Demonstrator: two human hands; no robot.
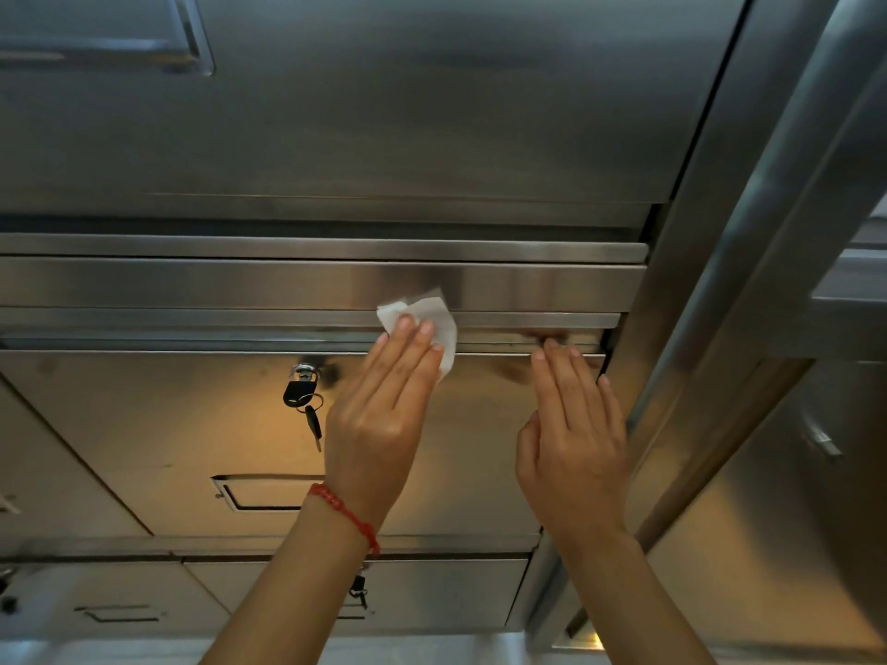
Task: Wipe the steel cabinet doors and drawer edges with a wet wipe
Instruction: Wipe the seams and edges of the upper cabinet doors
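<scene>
Against the top lip of the steel drawer front, a white wet wipe, crumpled and folded over on itself, soft and matte against the brushed metal. Pressed there under the straight fingers of the left hand, fingertips flat on the wipe, nothing curled around it. Most of the wipe showing above and to the right of those fingertips, one corner hanging down past the little finger onto the drawer face. Around the left wrist, a red beaded bracelet.

Just right of the wipe, along the same edge, the right hand, fingers straight and together, tips touching the horizontal ledge, holding nothing. Apart from the wipe, with a stretch of bare steel between.

All around, flat sheet steel with a fine brushed grain, dull grey in the upper door, warm and yellowish in the reflection on the drawer front. Long thin folded strips running left to right above the wipe, sharp-edged and stepped. Recessed rectangular pull cut into the drawer front below the left wrist. Left of that hand, a small padlock hanging from a hasp, black body, with a key dangling under it. At the right, a tall rounded steel post running up the frame.
</scene>
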